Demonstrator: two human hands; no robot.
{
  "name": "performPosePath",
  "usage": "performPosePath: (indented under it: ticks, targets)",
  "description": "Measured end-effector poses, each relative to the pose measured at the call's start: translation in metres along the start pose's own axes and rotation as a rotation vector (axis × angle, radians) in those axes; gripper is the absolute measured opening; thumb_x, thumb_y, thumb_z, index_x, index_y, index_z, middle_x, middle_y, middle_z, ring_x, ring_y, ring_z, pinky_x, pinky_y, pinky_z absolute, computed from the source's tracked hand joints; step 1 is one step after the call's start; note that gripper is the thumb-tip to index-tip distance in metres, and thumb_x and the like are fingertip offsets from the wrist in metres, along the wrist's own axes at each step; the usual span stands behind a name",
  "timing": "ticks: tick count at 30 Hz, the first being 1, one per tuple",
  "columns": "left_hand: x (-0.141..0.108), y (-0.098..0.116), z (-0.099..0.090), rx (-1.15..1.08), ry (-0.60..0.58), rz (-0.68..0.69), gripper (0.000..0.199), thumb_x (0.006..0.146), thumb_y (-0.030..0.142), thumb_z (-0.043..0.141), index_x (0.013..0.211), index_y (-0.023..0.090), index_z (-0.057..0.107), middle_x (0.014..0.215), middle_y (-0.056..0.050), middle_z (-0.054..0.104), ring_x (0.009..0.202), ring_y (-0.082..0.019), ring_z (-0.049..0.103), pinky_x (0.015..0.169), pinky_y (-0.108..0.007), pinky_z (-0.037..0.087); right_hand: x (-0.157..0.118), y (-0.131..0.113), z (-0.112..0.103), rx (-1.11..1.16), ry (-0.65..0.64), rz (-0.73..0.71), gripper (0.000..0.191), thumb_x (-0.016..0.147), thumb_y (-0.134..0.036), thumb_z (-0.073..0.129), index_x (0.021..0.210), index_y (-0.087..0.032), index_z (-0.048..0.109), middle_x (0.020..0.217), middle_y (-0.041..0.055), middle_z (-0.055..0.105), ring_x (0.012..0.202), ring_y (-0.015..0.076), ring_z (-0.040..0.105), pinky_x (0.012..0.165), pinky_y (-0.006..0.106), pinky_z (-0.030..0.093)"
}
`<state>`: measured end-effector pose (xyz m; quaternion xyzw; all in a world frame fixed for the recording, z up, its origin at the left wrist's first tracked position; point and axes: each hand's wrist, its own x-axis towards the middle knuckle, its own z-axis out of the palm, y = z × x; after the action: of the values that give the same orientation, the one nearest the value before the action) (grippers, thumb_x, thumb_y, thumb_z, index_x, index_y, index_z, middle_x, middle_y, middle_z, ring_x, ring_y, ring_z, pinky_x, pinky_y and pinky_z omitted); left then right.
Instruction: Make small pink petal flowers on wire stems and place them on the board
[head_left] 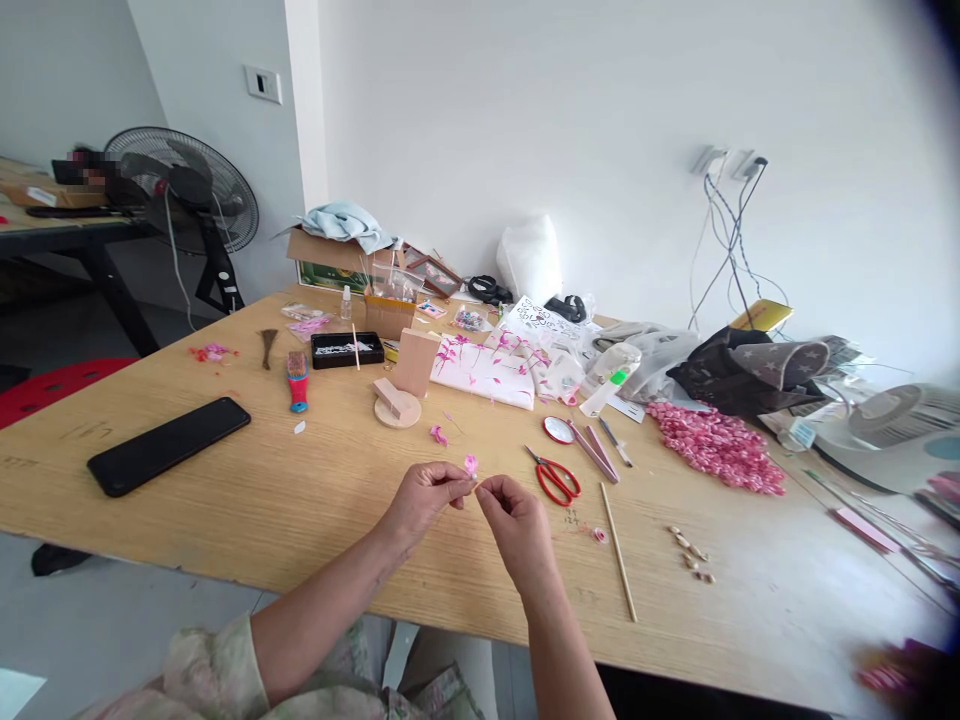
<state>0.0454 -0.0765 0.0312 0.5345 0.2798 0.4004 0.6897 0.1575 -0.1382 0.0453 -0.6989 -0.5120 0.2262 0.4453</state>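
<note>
My left hand (424, 505) pinches a small pink flower (471, 465) between thumb and fingertips, its petals pointing up. Close beside it, my right hand (517, 522) has thumb and forefinger pressed together near the flower's base; whatever lies between them is too small to make out. Just beyond the hands lies another pink flower piece (438, 435) on the wooden table (315, 500). To the right of my right hand are red-handled scissors (556, 482), a small spool (598, 536) and a thin wooden stick (618, 552).
A black phone-like slab (169, 445) lies at left, near a red-and-blue brush (298, 382) and a black tray (347, 350). Wooden blocks (416, 362) and a white cloth with pink flower stems (480, 372) stand ahead. A pink bead-like heap (716, 447) lies right.
</note>
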Motion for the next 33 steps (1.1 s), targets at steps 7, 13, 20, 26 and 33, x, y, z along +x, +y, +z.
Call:
performPosePath:
  ticks: [7, 13, 20, 26, 33]
  targets:
    - [0.001, -0.001, -0.001, 0.13, 0.025, 0.036, 0.017, 0.065, 0.03, 0.061, 0.061, 0.014, 0.065, 0.055, 0.001, 0.053, 0.054, -0.01, 0.047, 0.054, -0.022, 0.039, -0.005, -0.006, -0.001, -0.22, 0.099, -0.155, 0.019, 0.075, -0.024, 0.043, 0.063, -0.017, 0.055, 0.055, -0.0014, 0.055, 0.051, 0.0103, 0.047, 0.049, 0.02, 0.032]
    - [0.003, -0.003, -0.004, 0.353, -0.019, 0.126, 0.016, 0.069, 0.028, 0.057, 0.069, 0.016, 0.069, 0.059, -0.001, 0.058, 0.056, -0.012, 0.052, 0.055, -0.022, 0.041, -0.005, -0.003, 0.0, -0.31, 0.088, -0.19, 0.017, 0.077, -0.021, 0.042, 0.066, -0.018, 0.054, 0.064, 0.0013, 0.059, 0.058, 0.0118, 0.051, 0.054, 0.021, 0.034]
    - [0.005, -0.007, -0.007, 0.556, -0.053, 0.251, 0.016, 0.073, 0.021, 0.053, 0.07, 0.018, 0.068, 0.062, -0.001, 0.057, 0.059, -0.013, 0.052, 0.057, -0.023, 0.039, -0.003, 0.003, 0.003, -0.382, 0.09, -0.16, 0.017, 0.078, -0.022, 0.042, 0.067, -0.017, 0.054, 0.064, 0.001, 0.059, 0.059, 0.0122, 0.052, 0.055, 0.021, 0.033]
    - [0.013, -0.007, -0.011, 0.689, -0.076, 0.304, 0.019, 0.075, 0.02, 0.05, 0.063, 0.016, 0.065, 0.06, -0.001, 0.056, 0.061, -0.013, 0.05, 0.06, -0.023, 0.036, -0.007, -0.002, -0.003, -0.534, 0.01, -0.186, 0.017, 0.077, -0.018, 0.041, 0.065, -0.018, 0.053, 0.062, 0.0007, 0.057, 0.055, 0.0117, 0.05, 0.052, 0.021, 0.03]
    - [0.018, -0.017, -0.007, 0.842, -0.227, 0.379, 0.022, 0.073, 0.012, 0.046, 0.062, 0.018, 0.063, 0.061, -0.001, 0.055, 0.061, -0.014, 0.048, 0.057, -0.023, 0.034, 0.007, -0.031, -0.023, -0.675, -0.235, -0.331, 0.02, 0.078, -0.015, 0.041, 0.065, -0.018, 0.057, 0.068, 0.0023, 0.056, 0.06, 0.0111, 0.05, 0.051, 0.021, 0.028]
